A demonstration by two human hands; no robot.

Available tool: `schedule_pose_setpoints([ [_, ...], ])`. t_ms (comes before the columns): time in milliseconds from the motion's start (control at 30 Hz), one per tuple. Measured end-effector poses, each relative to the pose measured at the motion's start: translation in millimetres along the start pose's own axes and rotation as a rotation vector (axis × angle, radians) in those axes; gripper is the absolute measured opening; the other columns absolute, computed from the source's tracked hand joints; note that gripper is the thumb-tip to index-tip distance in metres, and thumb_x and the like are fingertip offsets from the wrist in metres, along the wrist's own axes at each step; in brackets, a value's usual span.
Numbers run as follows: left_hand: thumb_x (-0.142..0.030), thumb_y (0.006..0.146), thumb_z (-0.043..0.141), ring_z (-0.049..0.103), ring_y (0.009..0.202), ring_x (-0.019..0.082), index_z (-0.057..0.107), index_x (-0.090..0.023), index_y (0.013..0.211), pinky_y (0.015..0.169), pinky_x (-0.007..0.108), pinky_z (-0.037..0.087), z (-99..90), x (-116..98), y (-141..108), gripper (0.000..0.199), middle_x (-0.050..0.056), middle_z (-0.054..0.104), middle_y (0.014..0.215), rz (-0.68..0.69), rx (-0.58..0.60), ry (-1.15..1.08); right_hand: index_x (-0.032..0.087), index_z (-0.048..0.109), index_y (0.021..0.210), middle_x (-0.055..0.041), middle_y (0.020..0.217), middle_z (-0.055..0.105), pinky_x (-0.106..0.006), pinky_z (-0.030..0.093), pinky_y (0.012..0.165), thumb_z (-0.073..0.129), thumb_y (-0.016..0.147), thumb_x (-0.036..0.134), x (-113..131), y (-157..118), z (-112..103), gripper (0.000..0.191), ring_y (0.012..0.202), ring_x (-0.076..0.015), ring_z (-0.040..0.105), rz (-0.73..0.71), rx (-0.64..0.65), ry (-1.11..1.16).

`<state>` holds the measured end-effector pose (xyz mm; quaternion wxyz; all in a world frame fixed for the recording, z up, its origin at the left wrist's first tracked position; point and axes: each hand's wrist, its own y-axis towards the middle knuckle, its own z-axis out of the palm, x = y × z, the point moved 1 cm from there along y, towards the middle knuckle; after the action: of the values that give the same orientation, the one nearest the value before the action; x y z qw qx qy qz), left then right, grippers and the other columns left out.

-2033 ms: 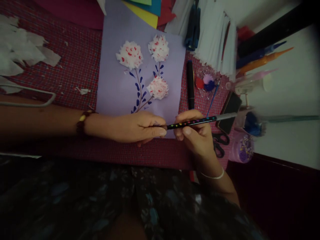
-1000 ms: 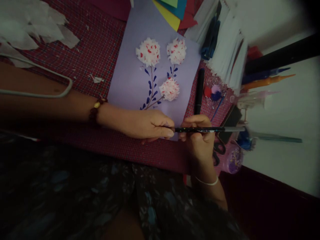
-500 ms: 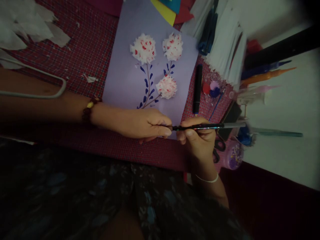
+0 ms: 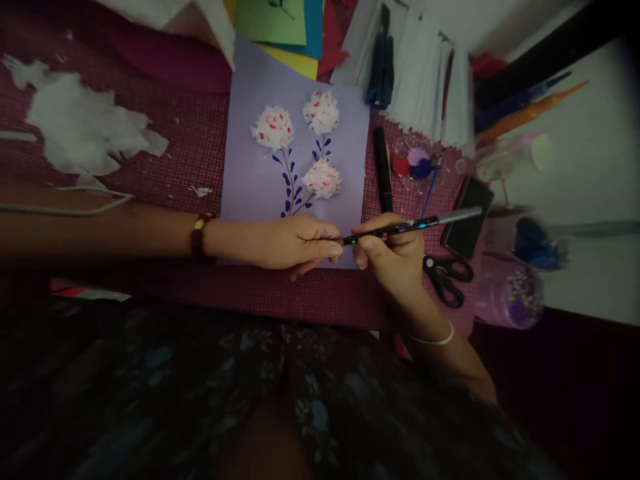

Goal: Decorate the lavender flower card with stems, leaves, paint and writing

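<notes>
My right hand (image 4: 393, 250) grips a dark pen (image 4: 413, 227) with coloured spots and a grey end, which points to the right. The pen's left end meets the pinched fingers of my left hand (image 4: 295, 245); both hands are closed on it. Beneath them lies a purple sheet (image 4: 250, 187) with crumpled white and red paper flowers, one at the upper left (image 4: 273, 127), one at the upper right (image 4: 321, 112) and one lower down (image 4: 323, 178). Thin stems and dark blue leaves run down toward my left hand, which hides their lower part.
Black scissors (image 4: 447, 277), a phone (image 4: 467, 217), a black marker (image 4: 383, 167) and a clear palette with paint (image 4: 417, 163) are at the right. A purple jar (image 4: 510, 293) stands beyond the scissors. White tissue scraps (image 4: 90, 127) lie at the left on the red checked cloth (image 4: 193, 160).
The camera view has shifted, showing more of the scissors, phone and coloured papers. The pen's grey end now tilts further up. Both hands still hold the pen.
</notes>
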<state>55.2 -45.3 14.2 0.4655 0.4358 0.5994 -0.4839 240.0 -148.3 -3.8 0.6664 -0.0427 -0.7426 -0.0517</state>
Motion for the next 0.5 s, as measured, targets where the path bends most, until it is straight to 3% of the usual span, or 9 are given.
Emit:
schedule_pose_setpoints([
  [67, -0.028, 0.103, 0.046, 0.054, 0.047, 0.01, 0.051, -0.02, 0.073, 0.051, 0.019, 0.043, -0.1, -13.9, -1.8, 0.031, -0.004, 0.055, 0.051, -0.051, -0.007, 0.017, 0.024, 0.07, 0.089, 0.0063, 0.056, 0.064, -0.023, 0.044, 0.04, 0.08, 0.084, 0.052, 0.4, 2.1, 1.7, 0.031, 0.041, -0.0096, 0.053, -0.026, -0.006, 0.074],
  [200, -0.029, 0.106, 0.043, 0.043, 0.039, 0.011, 0.056, -0.019, 0.086, 0.04, 0.022, 0.031, 2.7, -42.6, -7.6, 0.026, -0.004, 0.052, 0.049, -0.163, 0.05, -0.125, 0.027, 0.069, 0.108, 0.0074, 0.066, 0.067, -0.024, 0.048, 0.044, 0.079, 0.086, 0.053, 13.9, 3.7, 3.8, 0.035, 0.047, -0.0098, 0.056, -0.129, 0.079, 0.22],
  [300, -0.03, 0.108, 0.038, 0.031, 0.034, 0.01, 0.057, -0.018, 0.089, 0.043, 0.025, 0.038, 2.8, -54.4, -12.9, 0.03, -0.007, 0.043, 0.045, -0.131, 0.062, -0.2, 0.024, 0.068, 0.101, 0.0104, 0.057, 0.057, -0.022, 0.045, 0.048, 0.074, 0.086, 0.061, 28.6, 7.7, 9.4, 0.04, 0.044, -0.0061, 0.05, -0.127, 0.05, 0.174],
  [400, -0.026, 0.107, 0.036, 0.032, 0.036, 0.01, 0.056, -0.018, 0.089, 0.051, 0.027, 0.043, 0.2, -57.3, -19.5, 0.028, -0.006, 0.044, 0.047, -0.08, -0.077, 0.001, 0.019, 0.065, 0.087, 0.0122, 0.051, 0.05, -0.02, 0.041, 0.052, 0.07, 0.088, 0.061, 36.7, 15.3, 20.6, 0.042, 0.044, -0.0021, 0.048, -0.102, -0.026, 0.131],
  [500, -0.024, 0.101, 0.043, 0.048, 0.048, 0.014, 0.056, -0.019, 0.087, 0.055, 0.026, 0.04, -3.4, -52.3, -27.2, 0.019, -0.002, 0.053, 0.054, -0.035, -0.226, 0.433, 0.021, 0.06, 0.079, 0.0104, 0.051, 0.053, -0.019, 0.04, 0.043, 0.077, 0.08, 0.065, 34.5, 21.6, 33.4, 0.047, 0.04, -0.0042, 0.046, -0.151, -0.005, 0.194],
])
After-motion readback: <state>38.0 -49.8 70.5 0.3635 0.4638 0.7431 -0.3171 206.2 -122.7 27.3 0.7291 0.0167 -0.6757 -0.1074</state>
